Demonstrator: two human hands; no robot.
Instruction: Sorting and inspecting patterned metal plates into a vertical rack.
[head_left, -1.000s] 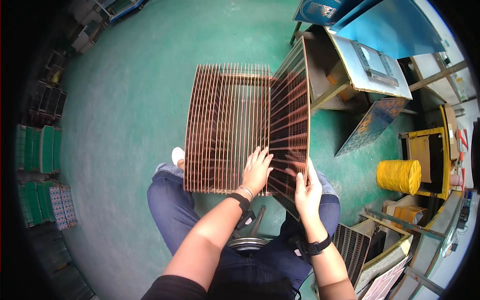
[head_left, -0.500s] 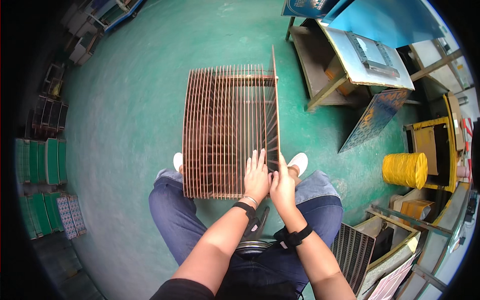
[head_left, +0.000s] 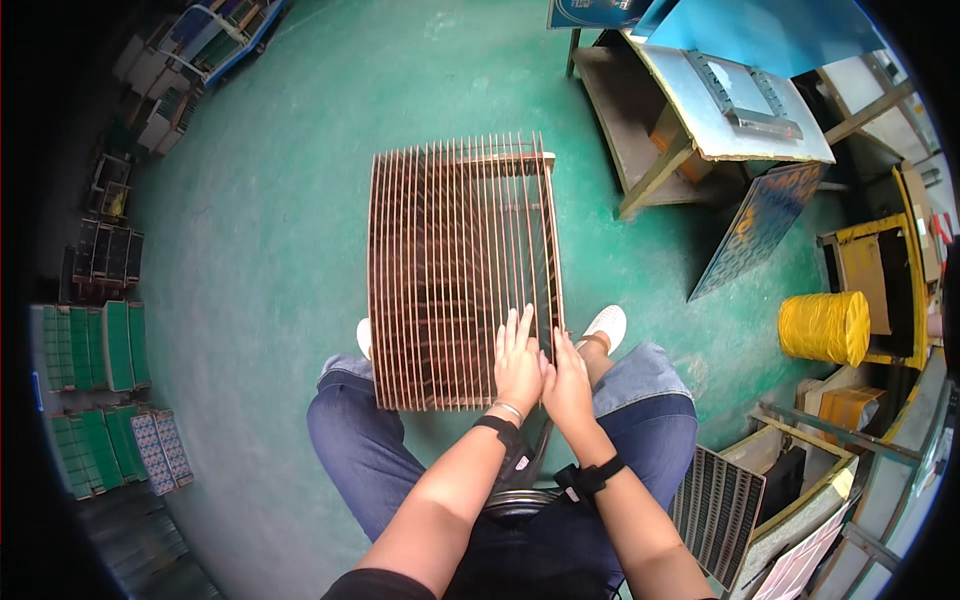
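Between my knees stands a rack holding several thin boards on edge, side by side, their copper-coloured edges facing up. My left hand rests across the top edges near the right end of the row, fingers stretched out. Right beside it, my right hand lies against the outermost board at the near right corner, its fingers extended along that side. The two hands touch or nearly touch at the thumbs. Neither is wrapped round a board. The lower parts of the boards and most of the rack are hidden.
At far right is a worktable with a leaning patterned panel below. A yellow cylinder and an open box stand to my right. Stacked green boards line the left, with a cart beyond.
The rightmost board, which stuck out above the others at its far end, now sits level with the row. My right hand has come down slightly along it. The view has shifted a little.
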